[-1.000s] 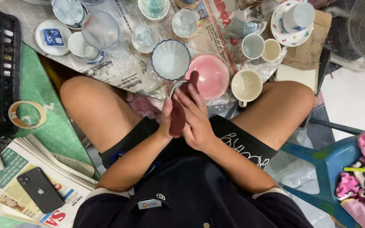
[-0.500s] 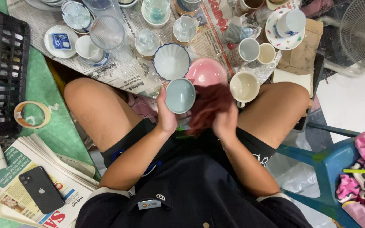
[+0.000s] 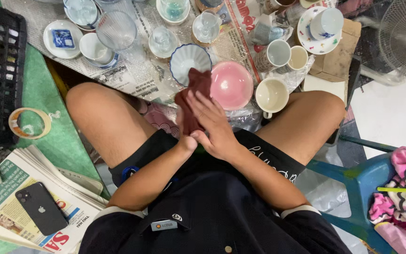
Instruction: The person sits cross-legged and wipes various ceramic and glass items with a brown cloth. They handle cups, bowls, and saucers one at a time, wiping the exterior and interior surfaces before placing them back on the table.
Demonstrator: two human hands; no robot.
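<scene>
Dark red cloth (image 3: 194, 96), soft, limp and light, likely wrapped round a fragile cup, pressed flat under right hand (image 3: 212, 123), cupped from beneath by left hand (image 3: 187, 141)

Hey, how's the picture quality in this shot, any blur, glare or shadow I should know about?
Head view: lighting is even and bright, the white floor at right nearly washed out; the right hand and dark red cloth are slightly motion-blurred; the clear glasses show soft glare; shadow fills the gap under the left thigh; edges bend a little.
</scene>
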